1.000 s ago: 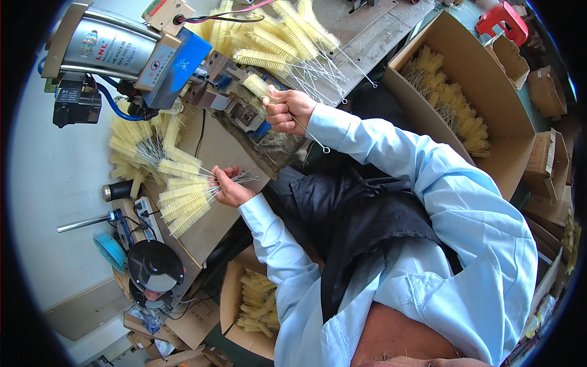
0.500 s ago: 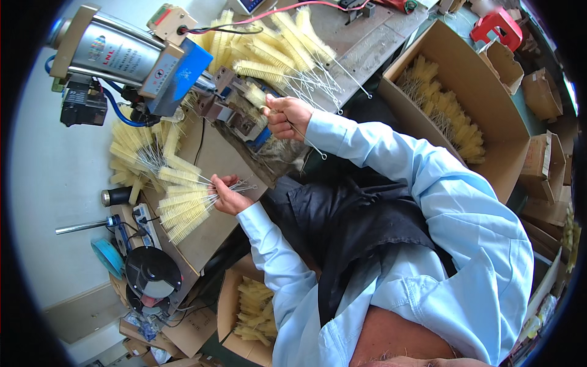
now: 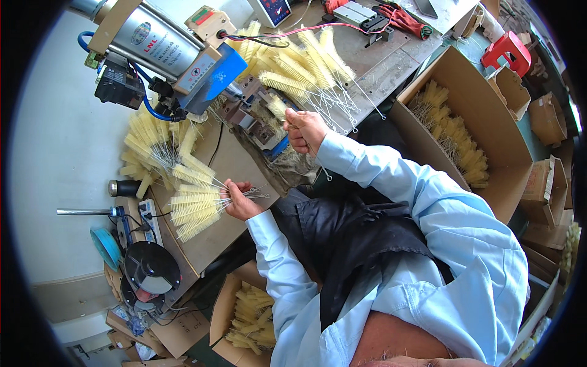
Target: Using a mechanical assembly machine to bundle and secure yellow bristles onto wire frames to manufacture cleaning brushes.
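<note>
My left hand [image 3: 240,200] is closed round the wire stems of several bottle brushes [image 3: 194,211]. Their pale yellow bristle heads fan out to the left, and the looped wire ends stick out on the right. My right hand [image 3: 306,131] grips a single bottle brush [image 3: 277,107]. Its bristle head points up and left at the metal fixture [image 3: 255,127] of a bench machine; its wire loop shows below the hand. Whether the bristles touch the fixture I cannot tell. Above it slants the machine's silver cylinder [image 3: 160,48] with a blue block [image 3: 215,73].
More brushes lie in a pile [image 3: 299,64] behind the fixture and another [image 3: 150,144] to its left. Cardboard boxes of brushes stand at right [image 3: 507,144] and lower left [image 3: 221,318]. A black round device [image 3: 151,266], a power strip [image 3: 149,220] and cables lie at left.
The whole picture has shifted right, with the bench and machine moving along in it. Both hands keep their grips, and the right hand's brush stays at the fixture.
</note>
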### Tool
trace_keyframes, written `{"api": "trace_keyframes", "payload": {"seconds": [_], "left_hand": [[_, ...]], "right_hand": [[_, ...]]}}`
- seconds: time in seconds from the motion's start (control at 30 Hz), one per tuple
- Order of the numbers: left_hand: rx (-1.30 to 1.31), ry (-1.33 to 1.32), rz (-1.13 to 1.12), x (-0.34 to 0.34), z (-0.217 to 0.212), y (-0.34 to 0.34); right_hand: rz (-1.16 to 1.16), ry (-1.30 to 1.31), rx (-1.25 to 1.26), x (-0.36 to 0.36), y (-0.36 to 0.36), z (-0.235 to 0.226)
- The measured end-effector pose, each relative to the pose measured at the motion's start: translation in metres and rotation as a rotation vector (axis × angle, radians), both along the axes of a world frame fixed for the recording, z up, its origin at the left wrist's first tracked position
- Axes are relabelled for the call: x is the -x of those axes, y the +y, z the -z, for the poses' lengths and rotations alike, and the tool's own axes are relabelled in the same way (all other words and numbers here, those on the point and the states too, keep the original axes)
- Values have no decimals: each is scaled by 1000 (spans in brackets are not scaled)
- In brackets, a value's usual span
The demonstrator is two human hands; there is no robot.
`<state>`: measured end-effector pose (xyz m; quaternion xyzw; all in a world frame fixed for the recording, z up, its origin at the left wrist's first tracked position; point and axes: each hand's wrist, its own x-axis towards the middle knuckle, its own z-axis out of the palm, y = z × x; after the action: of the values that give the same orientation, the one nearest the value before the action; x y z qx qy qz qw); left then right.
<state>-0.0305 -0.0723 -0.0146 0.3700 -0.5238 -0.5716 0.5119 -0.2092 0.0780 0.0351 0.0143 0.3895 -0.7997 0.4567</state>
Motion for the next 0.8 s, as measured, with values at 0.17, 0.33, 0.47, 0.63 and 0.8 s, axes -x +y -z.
{"api": "trace_keyframes", "payload": {"seconds": [0.17,0.33,0.47,0.63,0.8], "left_hand": [[-11,-32,-5,2,-3,1],[-1,-14,19,2,-1,-5],[-16,-29,3,1,1,-3],[-46,25,14,1,-1,2],[-184,109,132,10,-18,41]], "right_hand": [[-33,84,-40,9,8,3],[25,20,-9,-1,-1,-5],[-49,116,-59,-1,19,-8],[-162,137,-6,26,57,-2],[-330,-53,268,-2,75,9]]}}
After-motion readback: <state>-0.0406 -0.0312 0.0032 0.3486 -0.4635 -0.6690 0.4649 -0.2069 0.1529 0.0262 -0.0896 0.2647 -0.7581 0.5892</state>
